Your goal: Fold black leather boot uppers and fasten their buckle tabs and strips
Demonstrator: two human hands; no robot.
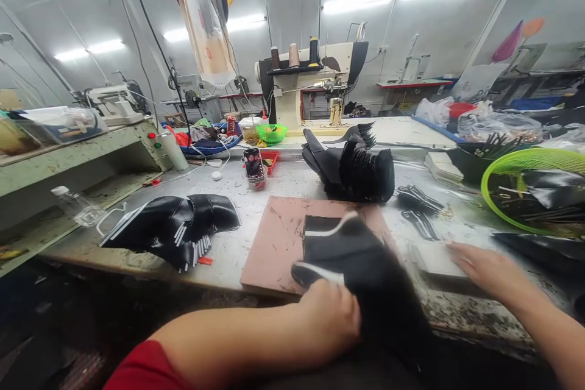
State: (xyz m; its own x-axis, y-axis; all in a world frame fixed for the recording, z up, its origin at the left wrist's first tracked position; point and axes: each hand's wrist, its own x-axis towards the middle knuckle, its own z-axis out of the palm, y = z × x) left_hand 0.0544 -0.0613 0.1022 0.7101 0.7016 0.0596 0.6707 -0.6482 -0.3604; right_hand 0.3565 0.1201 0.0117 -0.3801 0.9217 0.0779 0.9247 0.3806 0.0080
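Observation:
My left hand (331,314) is closed on the lower edge of a black shoe-upper piece (354,250) with pale strips along its curved edges. The piece lies partly over a pink cutting board (269,244) and droops off the table's front edge, its lower part dark and blurred. On the right, my right hand (484,271) reaches flat, fingers stretched out, its fingertips at the edge of a blurred whitish stack (432,258). Beyond the board stands a bunched pile of black upper pieces (361,167).
Black glossy pieces (169,225) lie left of the board. A phone (253,163) leans in a small tub. Behind stands a sewing machine (292,91) with thread spools. Small black strips (418,198) and a lime-green basket (487,195) are on the right; a clear bottle (82,207) is far left.

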